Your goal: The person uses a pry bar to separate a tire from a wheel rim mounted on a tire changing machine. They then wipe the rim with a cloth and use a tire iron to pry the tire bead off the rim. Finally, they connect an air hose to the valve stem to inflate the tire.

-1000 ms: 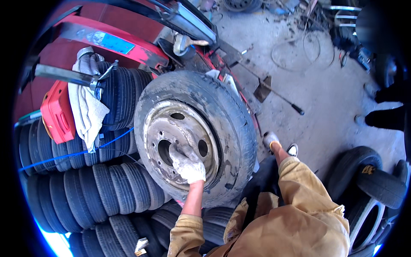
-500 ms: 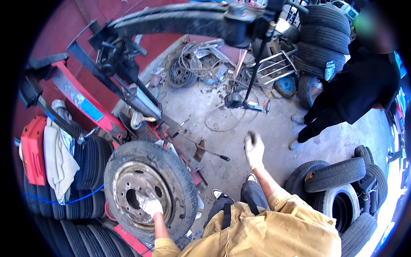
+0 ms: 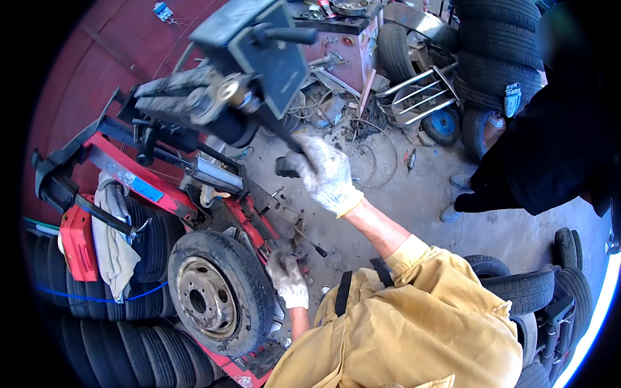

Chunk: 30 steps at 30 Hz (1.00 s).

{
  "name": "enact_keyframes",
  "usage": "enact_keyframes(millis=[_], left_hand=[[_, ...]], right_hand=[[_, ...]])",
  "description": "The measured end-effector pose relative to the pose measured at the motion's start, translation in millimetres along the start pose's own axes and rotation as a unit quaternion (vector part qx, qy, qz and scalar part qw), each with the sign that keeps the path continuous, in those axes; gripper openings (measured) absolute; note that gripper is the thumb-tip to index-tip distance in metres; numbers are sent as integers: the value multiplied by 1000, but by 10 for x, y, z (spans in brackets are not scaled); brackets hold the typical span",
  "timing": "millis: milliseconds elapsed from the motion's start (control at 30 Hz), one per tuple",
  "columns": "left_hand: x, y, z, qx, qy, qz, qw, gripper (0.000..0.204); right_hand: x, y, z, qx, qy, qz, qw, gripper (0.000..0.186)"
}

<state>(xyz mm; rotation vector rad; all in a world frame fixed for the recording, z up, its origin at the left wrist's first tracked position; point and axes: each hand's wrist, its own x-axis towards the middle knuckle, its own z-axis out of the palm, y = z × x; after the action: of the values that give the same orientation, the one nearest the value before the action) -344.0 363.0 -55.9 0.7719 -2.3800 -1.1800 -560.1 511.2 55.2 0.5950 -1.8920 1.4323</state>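
My right hand [image 3: 328, 173], in a white work glove, is closed around the lower end of a black bar [image 3: 277, 126] that hangs from the overhead arm [image 3: 174, 97] of a tyre changer. A dark block [image 3: 287, 167] shows beside its fingers. To the lower left a truck-type wheel [image 3: 223, 294], worn tyre on a rusty steel rim, leans on the red machine base [image 3: 223, 362]. My left hand [image 3: 288, 279], its glove dirty, reaches down close to the tyre's right side, by the machine's red frame [image 3: 249, 223]. Its fingertips are too dark to read.
A person in black [image 3: 537, 149] stands at the right. Stacked tyres [image 3: 501, 52] rise behind, with more tyres [image 3: 517, 291] at the lower right and a row [image 3: 136, 352] at the lower left. A red case [image 3: 79, 242] and cloth [image 3: 115, 252] sit left. Hoses [image 3: 388, 152] lie on the floor.
My right hand has moved up and left and taken hold of the black bar. My left hand has left the wheel's rim for the tyre's right side. The overhead arm appears further left.
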Motion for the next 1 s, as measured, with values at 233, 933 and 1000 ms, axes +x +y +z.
enact_keyframes(millis=[233, 933, 1000], left_hand=[[138, 927, 824, 55, -46, 184, 980, 68], [1927, -800, 4075, 191, -586, 99, 781, 52], [2085, -414, 4282, 200, -544, -51, 814, 54]], right_hand=[[-156, 402, -600, 107, -112, 74, 985, 30], [-849, 3540, -343, 26, -178, 456, 872, 32], [-969, 4096, -305, -2, -158, 459, 874, 31]])
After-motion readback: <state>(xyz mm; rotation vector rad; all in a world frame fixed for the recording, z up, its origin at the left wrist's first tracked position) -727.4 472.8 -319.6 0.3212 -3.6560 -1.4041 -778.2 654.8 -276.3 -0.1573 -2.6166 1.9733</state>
